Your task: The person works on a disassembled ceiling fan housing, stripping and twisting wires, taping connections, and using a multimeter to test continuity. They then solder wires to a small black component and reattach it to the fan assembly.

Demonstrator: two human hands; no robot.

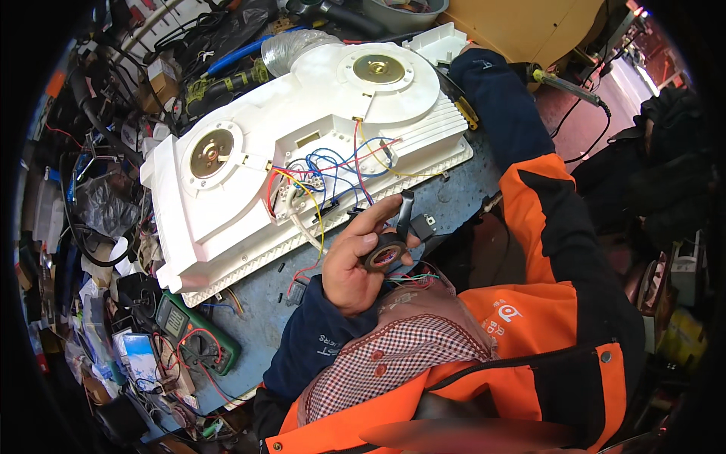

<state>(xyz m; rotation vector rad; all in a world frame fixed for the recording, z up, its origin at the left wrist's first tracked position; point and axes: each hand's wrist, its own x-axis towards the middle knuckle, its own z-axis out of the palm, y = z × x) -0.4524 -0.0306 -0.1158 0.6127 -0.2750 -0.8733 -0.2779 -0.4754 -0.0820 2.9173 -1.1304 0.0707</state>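
Left hand [349, 274] just right of frame centre, palm turned up. Index finger stretched out toward upper right, the others part curled around a roll of black tape [386, 254]. Grip looks light. A loose strip of the tape runs up from the roll to beside the index fingertip.

Right arm in a navy sleeve [503, 102] reaches to top right of centre. Right hand [473, 48] barely shows, at the far right corner of the white casing; cannot tell how its fingers stand or whether they hold anything.

Casing [295, 106] fills upper centre, lying tilted across the blue bench [253, 329]. Two round metal discs set in it, one left, one upper right. Blue, red and yellow wires [325, 168] bunch in the recess between, some trailing over the near edge. Silver duct [296, 47] behind, top centre.

Lower left: green multimeter [198, 333], red lead across it. Upper left: heaped tools and cables.
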